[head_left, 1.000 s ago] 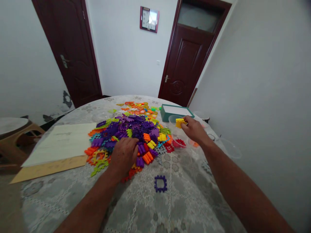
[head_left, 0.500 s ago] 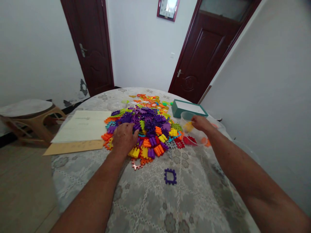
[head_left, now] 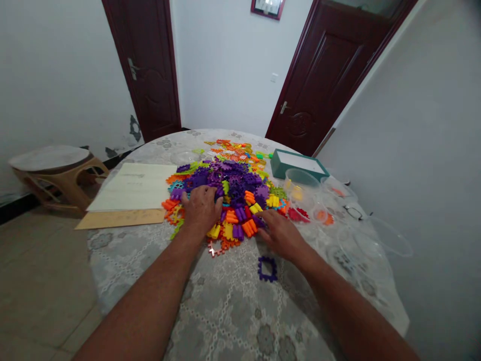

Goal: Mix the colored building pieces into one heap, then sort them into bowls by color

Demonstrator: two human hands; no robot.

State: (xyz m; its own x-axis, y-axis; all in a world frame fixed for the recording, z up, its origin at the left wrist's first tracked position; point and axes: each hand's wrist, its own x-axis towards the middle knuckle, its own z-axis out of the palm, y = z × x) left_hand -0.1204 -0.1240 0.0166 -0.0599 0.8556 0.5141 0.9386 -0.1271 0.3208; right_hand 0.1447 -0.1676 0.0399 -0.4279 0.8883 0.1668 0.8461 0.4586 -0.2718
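Note:
A mound of plastic interlocking pieces [head_left: 235,183], mostly purple with orange, yellow, red and green ones, covers the middle of the table. My left hand [head_left: 203,205] rests on its near left side, thumb apart from the fingers; the fingertips are partly hidden among the pieces. At the near right edge of the heap, my right hand [head_left: 281,233] has its fingers around a purple ridged block [head_left: 258,221]. Orange ridged blocks [head_left: 249,228] and purple ones [head_left: 238,231] lie between the hands. A purple square frame piece [head_left: 267,269] lies alone on the cloth nearer me.
Clear plastic tubs [head_left: 306,188] holding a few pieces stand at the right, with clear lids [head_left: 391,235] beyond. A green box [head_left: 298,166] sits behind them. Pale paper [head_left: 131,188] and a brown envelope [head_left: 122,218] lie left. A stool [head_left: 56,170] stands left of the table.
My right hand has left the clear tub and moved left and nearer to the heap's edge. My left hand stays on the pile. The view has shifted slightly.

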